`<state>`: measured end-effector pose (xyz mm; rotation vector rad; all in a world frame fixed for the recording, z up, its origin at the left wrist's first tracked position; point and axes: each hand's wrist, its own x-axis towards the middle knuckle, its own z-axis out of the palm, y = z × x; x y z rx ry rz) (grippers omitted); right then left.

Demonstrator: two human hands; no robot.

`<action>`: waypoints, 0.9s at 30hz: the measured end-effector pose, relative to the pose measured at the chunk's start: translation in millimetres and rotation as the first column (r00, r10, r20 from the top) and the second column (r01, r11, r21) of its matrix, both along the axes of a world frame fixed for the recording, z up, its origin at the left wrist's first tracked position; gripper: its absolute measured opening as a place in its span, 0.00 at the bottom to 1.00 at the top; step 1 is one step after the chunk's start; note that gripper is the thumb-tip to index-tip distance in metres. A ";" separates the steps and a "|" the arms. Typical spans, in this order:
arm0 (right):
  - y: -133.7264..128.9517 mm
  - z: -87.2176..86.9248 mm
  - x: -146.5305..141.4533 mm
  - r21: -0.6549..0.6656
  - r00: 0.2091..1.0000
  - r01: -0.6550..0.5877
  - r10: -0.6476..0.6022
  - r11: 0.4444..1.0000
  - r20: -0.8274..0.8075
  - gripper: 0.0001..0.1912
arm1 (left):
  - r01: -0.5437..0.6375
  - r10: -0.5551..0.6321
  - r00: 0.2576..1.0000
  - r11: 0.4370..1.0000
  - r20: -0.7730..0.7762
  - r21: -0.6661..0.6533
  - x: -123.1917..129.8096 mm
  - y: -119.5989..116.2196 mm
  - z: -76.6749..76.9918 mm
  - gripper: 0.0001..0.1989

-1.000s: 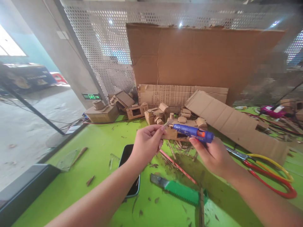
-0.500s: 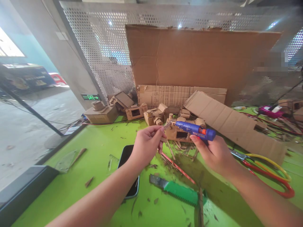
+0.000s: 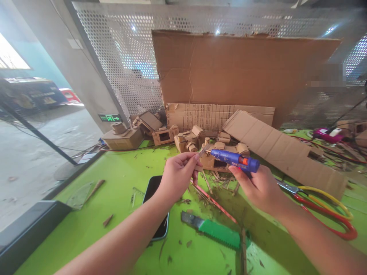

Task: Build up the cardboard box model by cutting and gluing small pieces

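My right hand [image 3: 259, 187] is wrapped around a blue hot glue gun [image 3: 233, 158], whose nozzle points left. Pinched in my left hand [image 3: 179, 175] is a small cardboard piece [image 3: 203, 151], close to the nozzle tip; whether they touch I cannot tell. Behind both hands stands a cardboard model [image 3: 208, 164] with a square opening, partly hidden by the gun and fingers. A smartphone [image 3: 163, 225] lies under my left wrist. Below the hands a green utility knife [image 3: 219, 231] and a thin red stick [image 3: 216, 204] rest on the green table [image 3: 123, 168].
Scissors [image 3: 323, 206] with yellow and red handles lie at the right. Several cardboard models [image 3: 164, 135] and a leaning cardboard sheet [image 3: 275, 149] line the back, before a large upright cardboard panel [image 3: 243, 72]. Scraps and a clear protractor [image 3: 80, 194] lie on the left. A dark box [image 3: 31, 225] sits at the left edge.
My right hand and the glue gun have shifted slightly left and down. My left hand has stayed almost still with the cardboard piece.
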<state>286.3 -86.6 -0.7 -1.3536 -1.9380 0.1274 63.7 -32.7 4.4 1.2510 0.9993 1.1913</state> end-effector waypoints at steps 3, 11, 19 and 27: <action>2.0 -1.4 4.1 0.014 0.997 0.068 -0.067 0.998 -0.022 0.22 | 0.002 -0.002 1.000 1.000 -0.006 -0.011 -0.1 -1.0 1.6 0.07; 2.5 -2.4 6.6 -0.008 0.996 0.084 -0.084 0.996 -0.037 0.19 | 0.007 -0.007 1.000 1.000 -0.002 -0.003 0.6 0.9 0.3 0.08; 0.0 -0.4 2.8 0.002 1.000 0.007 -0.007 1.000 -0.011 0.19 | 0.013 -0.013 1.000 1.000 0.004 0.009 0.0 1.5 -1.7 0.08; -0.1 -0.3 1.3 0.009 1.000 0.009 -0.009 1.000 0.005 0.21 | 0.023 -0.023 1.000 1.000 -0.008 -0.003 1.9 -0.4 -1.3 0.09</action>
